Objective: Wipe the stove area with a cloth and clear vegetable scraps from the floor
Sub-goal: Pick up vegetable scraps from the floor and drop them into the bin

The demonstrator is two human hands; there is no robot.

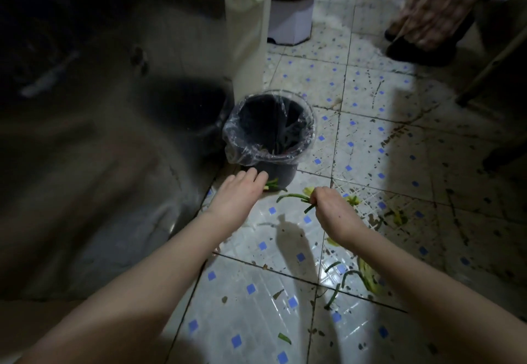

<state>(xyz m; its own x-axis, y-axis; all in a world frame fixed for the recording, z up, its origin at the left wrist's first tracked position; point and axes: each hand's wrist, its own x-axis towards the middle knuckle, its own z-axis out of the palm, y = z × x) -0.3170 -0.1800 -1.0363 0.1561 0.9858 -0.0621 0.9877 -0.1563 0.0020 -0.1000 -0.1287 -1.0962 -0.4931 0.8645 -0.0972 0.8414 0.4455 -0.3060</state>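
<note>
- The left hand (242, 189) is held flat with its fingers straight, the tips just beside green scraps (271, 185) at the foot of the bag-lined bin (271, 164).
- Green stalks (292, 196) are gripped in the curled right hand (332, 206), above the tiled floor (256, 292).
- Loose stalks (349, 276) are scattered by the right forearm.
- The left of the scene is lost in darkness.

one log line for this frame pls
step: clearing scraps | left hand: open, reaching bin-side scraps at base of bin | right hand: grips green stems | pending: loose scraps on floor
</note>
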